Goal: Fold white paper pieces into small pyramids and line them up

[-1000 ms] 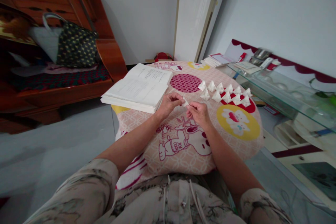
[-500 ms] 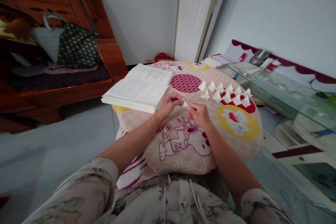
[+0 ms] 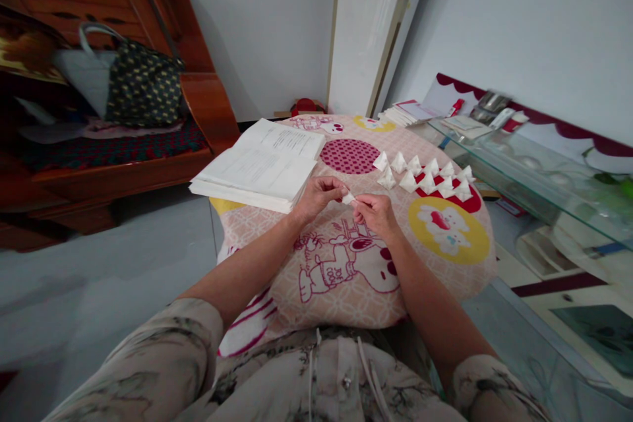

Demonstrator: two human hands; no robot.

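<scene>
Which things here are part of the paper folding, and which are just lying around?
In use: small folded paper piece, pinched between left hand and right hand; finished paper triangles; open book.
Lying about: handbag, booklet stack, glass shelf.

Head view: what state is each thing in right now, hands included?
Small white folded paper piece: pinched between both hands.
Left hand: grip shut on it.
Right hand: grip shut on it.
White folded paper triangles: finished, clustered on cloth.
Thick white book: lying open.
Cartoon-print pink tablecloth: spread over table.

Soft even daylight, edges warped, blurred
</scene>
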